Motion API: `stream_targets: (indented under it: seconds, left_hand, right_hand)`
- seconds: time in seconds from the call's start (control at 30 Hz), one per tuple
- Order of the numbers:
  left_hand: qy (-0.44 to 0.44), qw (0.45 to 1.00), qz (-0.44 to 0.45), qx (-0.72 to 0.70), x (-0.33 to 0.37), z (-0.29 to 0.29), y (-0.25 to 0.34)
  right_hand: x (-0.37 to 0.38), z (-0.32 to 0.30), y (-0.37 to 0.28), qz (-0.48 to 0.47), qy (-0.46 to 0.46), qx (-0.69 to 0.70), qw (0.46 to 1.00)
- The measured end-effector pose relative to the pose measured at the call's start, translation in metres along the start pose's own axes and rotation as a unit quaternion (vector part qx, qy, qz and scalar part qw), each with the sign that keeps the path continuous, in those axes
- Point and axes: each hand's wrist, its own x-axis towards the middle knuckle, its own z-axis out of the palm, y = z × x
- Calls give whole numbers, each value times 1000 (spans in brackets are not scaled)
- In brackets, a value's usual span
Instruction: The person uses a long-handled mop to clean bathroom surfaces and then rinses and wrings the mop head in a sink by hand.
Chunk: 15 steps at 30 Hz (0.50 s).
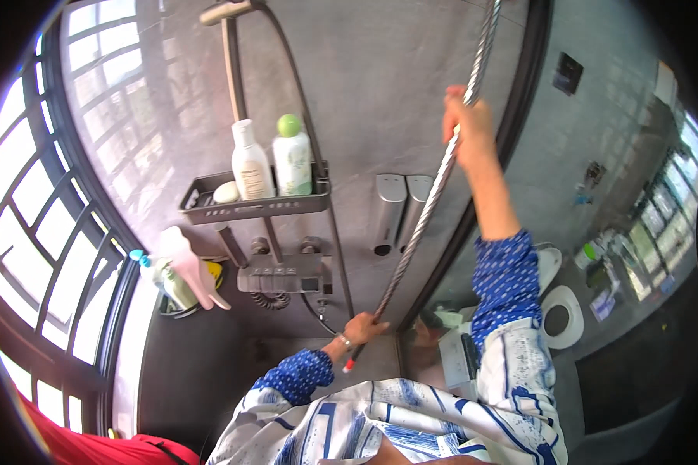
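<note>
Near the dispensers [390, 209], I judge the step as steadying the slanted pole [423, 225], right hand [469, 124] gripping it high, left hand [362, 329] closed round it above the red tip [349, 365], the next move needing both grips firm.

There are one left hand [363, 329], one right hand [473, 132], one pole [424, 205], one rack [256, 208], two bottles [252, 169] on the rack, two wall dispensers [389, 213], one shower panel [287, 273] and one toilet [573, 318].
</note>
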Motion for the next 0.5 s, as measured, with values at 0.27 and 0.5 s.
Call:
stream_targets:
  seconds: [0.27,0.5]
  left_hand:
    - [-11,1000,-11,-22,-4,-18,16]
    - [-27,993,-59,-99,-52,20,-37]
  right_hand:
    - [13,37,-18,-32,-27,-39,998]
    - [-47,66,23,38,-74,11,997]
